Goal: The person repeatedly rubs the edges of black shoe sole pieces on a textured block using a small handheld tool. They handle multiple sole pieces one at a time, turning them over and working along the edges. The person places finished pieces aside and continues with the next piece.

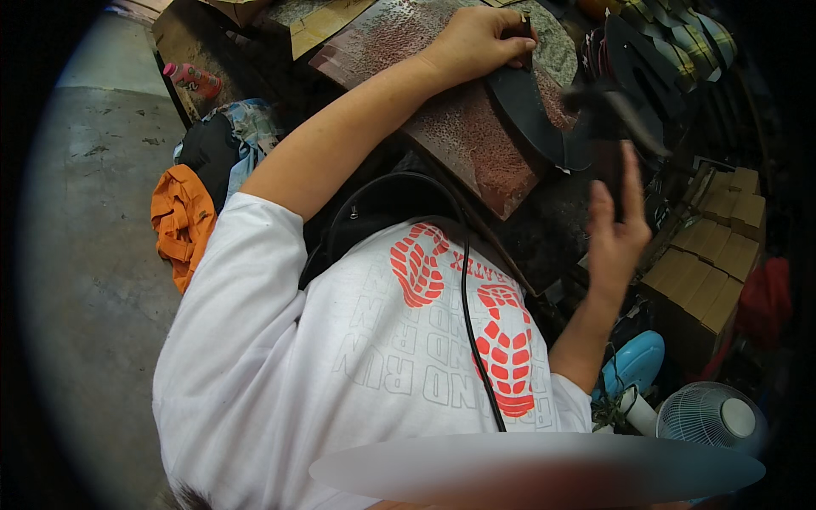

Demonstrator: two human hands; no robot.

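Hammer raised beside a dark strip on the worn board.
At about half past twelve the left hand (491, 42) pinches the upper end of the dark strip (525, 115), which curves over the reddish board (463, 140) toward two o'clock. At three o'clock the right hand (619, 238) grasps what looks like a hammer (605, 106), blurred. The step seems to be pounding the strip; the next move likely calls for a steady left hold, fingers clear.

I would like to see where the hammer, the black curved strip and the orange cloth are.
Hammer (619, 109): head view, on its blurred head.
Black curved strip (524, 112): head view, on its curved middle.
Orange cloth (183, 217): head view, on its folds.
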